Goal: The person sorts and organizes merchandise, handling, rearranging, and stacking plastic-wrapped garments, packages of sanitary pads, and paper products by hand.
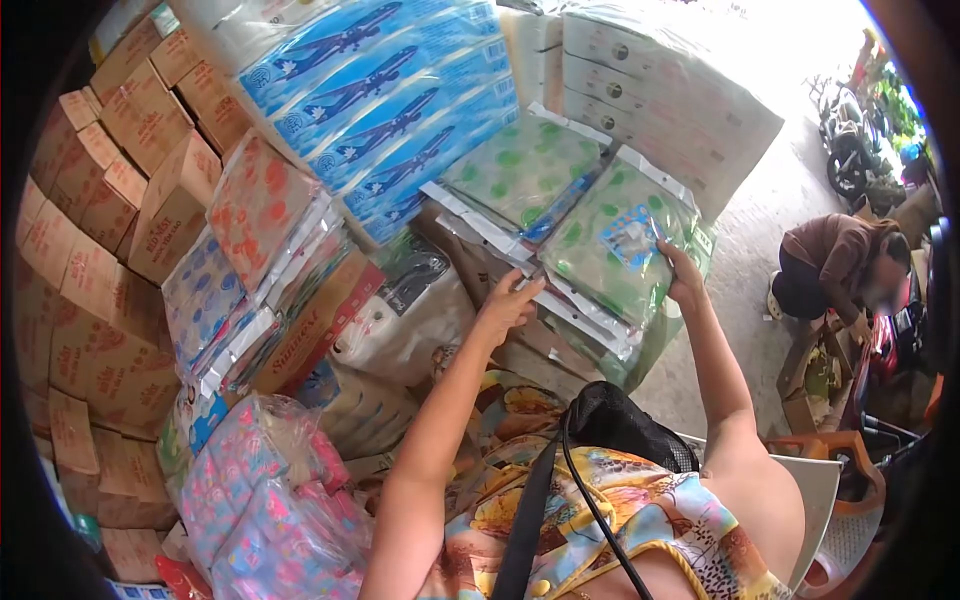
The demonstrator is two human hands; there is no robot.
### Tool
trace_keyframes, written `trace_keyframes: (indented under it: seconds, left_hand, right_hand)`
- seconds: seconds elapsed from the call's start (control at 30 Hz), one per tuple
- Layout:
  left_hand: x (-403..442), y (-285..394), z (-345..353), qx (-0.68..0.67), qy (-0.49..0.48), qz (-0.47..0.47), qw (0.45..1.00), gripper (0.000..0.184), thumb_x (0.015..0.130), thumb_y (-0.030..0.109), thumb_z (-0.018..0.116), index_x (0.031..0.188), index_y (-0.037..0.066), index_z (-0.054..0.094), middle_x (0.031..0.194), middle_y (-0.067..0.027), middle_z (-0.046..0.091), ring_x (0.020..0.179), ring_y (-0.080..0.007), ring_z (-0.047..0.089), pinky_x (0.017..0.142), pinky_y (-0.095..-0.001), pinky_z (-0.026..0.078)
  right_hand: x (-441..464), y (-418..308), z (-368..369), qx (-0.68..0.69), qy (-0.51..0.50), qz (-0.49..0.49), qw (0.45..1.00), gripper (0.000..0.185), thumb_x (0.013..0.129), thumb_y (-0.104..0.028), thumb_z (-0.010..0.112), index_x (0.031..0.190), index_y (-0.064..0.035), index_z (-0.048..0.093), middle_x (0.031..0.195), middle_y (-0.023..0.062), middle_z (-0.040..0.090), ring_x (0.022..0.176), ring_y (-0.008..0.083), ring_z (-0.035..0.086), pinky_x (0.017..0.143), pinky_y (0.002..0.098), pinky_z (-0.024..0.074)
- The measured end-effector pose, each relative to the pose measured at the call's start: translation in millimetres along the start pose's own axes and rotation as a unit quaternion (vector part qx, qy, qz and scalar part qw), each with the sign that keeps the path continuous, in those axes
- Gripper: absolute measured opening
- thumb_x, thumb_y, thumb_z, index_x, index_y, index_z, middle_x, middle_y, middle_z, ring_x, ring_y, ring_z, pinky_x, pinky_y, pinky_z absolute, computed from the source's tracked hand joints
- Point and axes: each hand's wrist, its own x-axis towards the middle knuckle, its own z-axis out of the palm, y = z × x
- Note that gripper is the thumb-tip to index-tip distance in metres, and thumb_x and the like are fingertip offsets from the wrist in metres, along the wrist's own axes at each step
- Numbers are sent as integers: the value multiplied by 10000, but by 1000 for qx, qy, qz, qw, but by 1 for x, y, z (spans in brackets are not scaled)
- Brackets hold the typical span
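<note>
Flat clear plastic packets printed with green dots lie in two piles side by side in front of me. The right pile's top packet [610, 245] carries a blue-and-white label. My right hand [683, 272] grips its right edge, thumb on top. At the near left corner of that pile, my left hand [507, 303] has its fingers bent around the silvery packet edges; the fingertips are partly hidden. The left pile's top packet [525, 165] lies just beyond, with silvery strips along its side.
Blue packs with airplane prints [375, 105] and white wrapped packs [660, 110] stand behind. Brown cartons [110, 310] are stacked at left, near red-dotted packets [262, 205] and a pink-blue bundle [265, 500]. At right, a person [835, 260] crouches over a box.
</note>
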Motion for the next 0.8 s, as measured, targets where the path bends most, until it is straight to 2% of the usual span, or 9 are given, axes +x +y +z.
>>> trace_keyframes:
  seconds: [0.1,0.3,0.37,0.47,0.53,0.57,0.63,0.77,0.8]
  left_hand:
    - [-5,6,1,-22,14,8,1000,855,682,459,667,1319,97,227,1190,-111,429,974,-230,485,739,-298,378]
    - [-7,12,12,-34,-43,56,997,898,678,444,677,1341,107,175,1251,-138,368,1032,-252,458,752,-304,374]
    - [-10,11,15,-33,-33,58,997,881,683,433,676,1337,105,187,1233,-135,393,1039,-251,453,747,-301,374]
    - [-13,6,9,-33,-40,59,997,851,699,435,656,1332,99,198,1195,-132,443,1030,-246,453,764,-312,383]
    - [-26,13,3,-26,-17,48,998,858,691,463,651,1328,98,207,1204,-124,433,1015,-237,460,779,-312,388]
    - [-26,11,-3,-36,-1,53,998,862,687,475,648,1327,97,211,1198,-122,434,1014,-233,462,779,-311,391]
    - [-29,6,-17,-60,41,56,996,836,687,490,642,1304,85,252,1169,-103,446,969,-220,488,748,-295,400]
    - [-32,-7,-49,-112,107,78,985,747,693,479,644,1250,94,329,1118,-81,469,904,-198,512,702,-279,404]
    - [-36,-10,-59,-154,110,79,979,686,703,458,642,1217,104,357,1099,-72,474,881,-187,518,682,-278,402]
  right_hand:
    - [4,1,2,2,-12,4,1000,292,805,-124,524,1058,21,499,1007,146,575,896,260,574,842,375,452]
    - [14,9,0,12,-18,-22,1000,296,811,-116,527,1071,15,478,1006,148,564,906,253,566,810,390,472]
    - [18,13,-2,21,-5,-71,997,299,807,-109,529,1071,20,475,1004,152,562,898,250,568,811,393,474]
    - [31,12,-18,-19,45,-104,993,341,728,-105,630,1018,22,503,940,129,559,799,228,575,719,335,505]
    - [18,10,-6,-89,61,-185,977,394,706,-125,650,1037,14,488,950,118,550,792,215,565,690,317,500]
    - [23,6,-13,-145,122,-207,960,443,698,-131,655,1067,15,457,956,112,543,797,207,556,672,310,490]
    - [14,3,-2,-149,146,-230,951,486,696,-154,658,1087,24,430,948,113,537,807,211,549,662,310,480]
    - [20,-6,-5,-219,185,-213,934,499,713,-181,642,1098,39,413,991,125,511,828,214,535,701,316,464]
    - [22,-5,-7,-276,208,-294,891,581,725,-211,640,1161,60,370,1086,176,486,941,259,514,797,335,429]
